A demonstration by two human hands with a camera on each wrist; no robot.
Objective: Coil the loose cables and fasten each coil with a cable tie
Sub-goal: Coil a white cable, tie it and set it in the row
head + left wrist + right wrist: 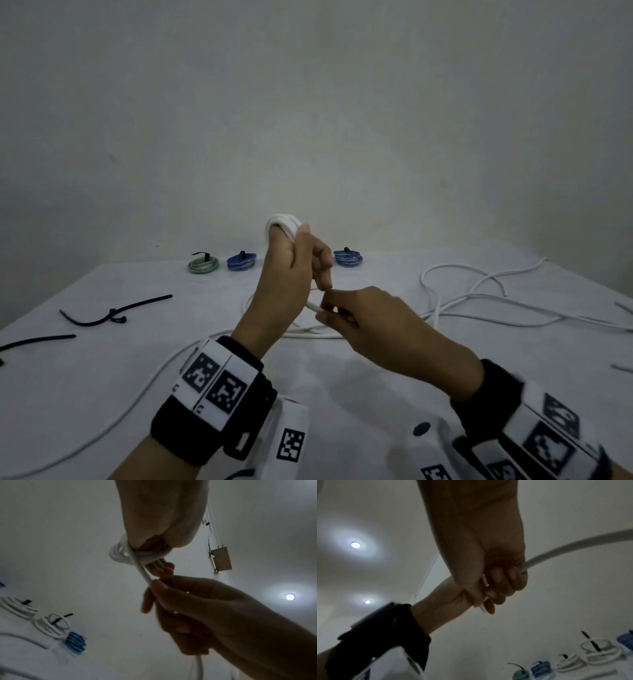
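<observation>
No words, numbers or brand names can be read anywhere. The only signs are black-and-white square code markers (pixel 215 381) printed on the white wrist bands (pixel 561 442); their patterns carry no legible text.

White cable (pixel 479 301) smooth plastic sheath, slight sheen; worktop (pixel 376 383) white matt cloth cover; black cable ties (pixel 113 313) left, matt plastic; blue coils (pixel 240 262) glossy; wall (pixel 308 120) matt paint
</observation>
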